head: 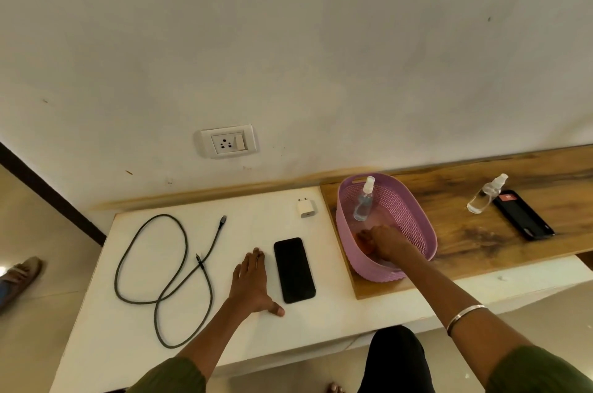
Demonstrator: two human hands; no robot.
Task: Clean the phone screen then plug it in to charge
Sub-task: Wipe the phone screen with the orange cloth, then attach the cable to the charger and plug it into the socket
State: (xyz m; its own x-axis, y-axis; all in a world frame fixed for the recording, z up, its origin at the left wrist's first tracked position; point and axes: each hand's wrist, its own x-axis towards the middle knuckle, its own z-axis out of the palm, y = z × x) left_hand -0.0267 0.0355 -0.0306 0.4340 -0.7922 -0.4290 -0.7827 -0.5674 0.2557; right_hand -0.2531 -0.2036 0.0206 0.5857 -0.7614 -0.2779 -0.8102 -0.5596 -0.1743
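Note:
A black phone (294, 270) lies screen up on the white table (128, 344). My left hand (252, 283) rests flat just left of it, fingers spread, holding nothing. My right hand (380, 240) reaches down into a purple basket (404, 200); its fingers curl near the bottom, and what they touch is hidden. A small spray bottle (364, 200) stands inside the basket. A dark braided cable (167, 274) lies looped at the left. A white charger plug (305, 208) sits behind the phone. A wall socket (228, 141) with a switch is above the table.
The basket stands on a wooden board (465, 232), which also carries a second clear spray bottle (486, 193) and another dark phone (523, 214) at the right. Another person's shoe (22, 277) shows on the floor at the far left.

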